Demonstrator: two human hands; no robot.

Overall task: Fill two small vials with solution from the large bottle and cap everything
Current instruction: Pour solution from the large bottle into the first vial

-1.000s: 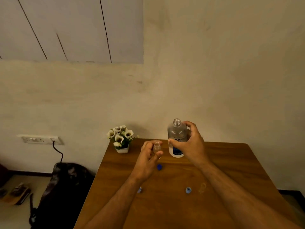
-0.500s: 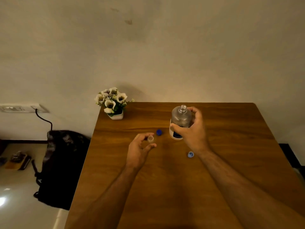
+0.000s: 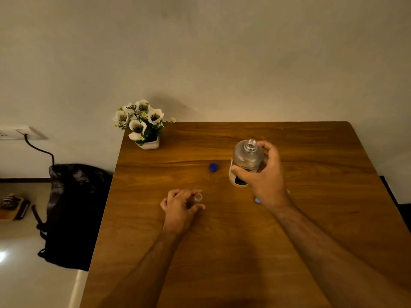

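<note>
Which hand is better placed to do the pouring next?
The right hand: it already grips the uncapped large bottle. The left hand holds the open small vial on the table, so it likely steadies.

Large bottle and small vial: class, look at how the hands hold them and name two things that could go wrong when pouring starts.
1. The large bottle has a far wider mouth than the small vial, so solution may overshoot.
2. The left hand only pinches the vial; it might tip.
</note>
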